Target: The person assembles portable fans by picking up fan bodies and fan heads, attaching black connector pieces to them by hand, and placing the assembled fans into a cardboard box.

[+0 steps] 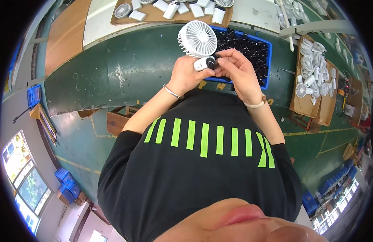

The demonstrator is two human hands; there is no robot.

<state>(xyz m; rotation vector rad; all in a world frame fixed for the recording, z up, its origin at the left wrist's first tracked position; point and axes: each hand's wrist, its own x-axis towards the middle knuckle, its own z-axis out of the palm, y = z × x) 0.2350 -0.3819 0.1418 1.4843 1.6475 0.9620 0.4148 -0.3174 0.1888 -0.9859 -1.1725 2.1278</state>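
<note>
My left hand (184,73) is closed around the short white handle of a small handheld fan (198,39), whose round grille points up and away from me. A black piece (211,62) sits at the handle's end that faces right. There my right hand (239,71) pinches a small black part (217,57) between thumb and fingers, close against the handle. The fingertips partly hide that part, so its exact shape cannot be made out. Just behind my right hand lies a blue tray (269,60) filled with many loose black parts (246,45).
The green worktable (126,68) carries the tray. Beyond it, a cardboard tray (148,21) holds several white fans. On the right, an open cardboard box (305,105) contains more white fans (311,66). A brown board (67,32) lies at the far left.
</note>
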